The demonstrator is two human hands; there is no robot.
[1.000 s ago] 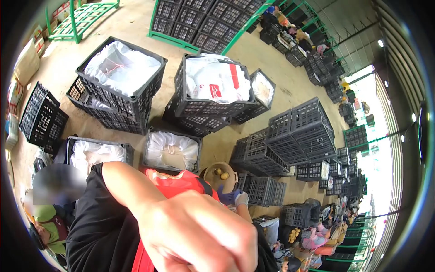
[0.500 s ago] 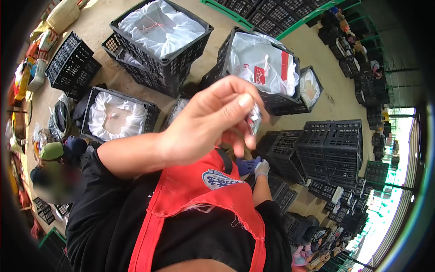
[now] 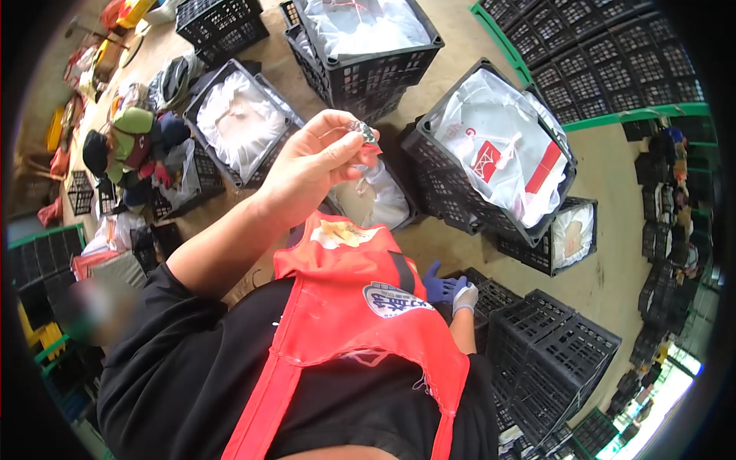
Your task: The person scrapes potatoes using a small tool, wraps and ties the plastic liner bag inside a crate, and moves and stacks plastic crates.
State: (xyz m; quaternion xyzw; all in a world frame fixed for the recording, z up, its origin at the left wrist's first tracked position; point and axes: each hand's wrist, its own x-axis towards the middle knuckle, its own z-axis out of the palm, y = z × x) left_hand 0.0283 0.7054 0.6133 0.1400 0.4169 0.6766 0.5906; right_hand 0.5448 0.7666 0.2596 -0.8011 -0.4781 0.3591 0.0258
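Observation:
Between the thumb and fingertips of my bare left hand (image 3: 326,153) is a small shiny foil wrapper (image 3: 363,136), silver with dark and red patches. The hand is raised in front of my chest, with a lined crate behind it. Lower down on the right, my right hand (image 3: 464,297) wears a whitish-grey glove with blue fingertips. Its curled fingers appear to grip a loose blue glove (image 3: 438,288) beside my red apron (image 3: 360,307). Part of that hand's grip is hidden.
Black plastic crates with white bag liners stand ahead, including a tall one (image 3: 491,146) with red print on its bag. Stacked black crates (image 3: 548,353) are at right. More stacks (image 3: 613,61) stand behind a green rail. A person (image 3: 134,149) is bent low at left.
My view has swung, so the crates sit differently in it. My left hand, still pinching the wrapper, appears farther left and smaller. My right hand shows lower, still with the blue glove.

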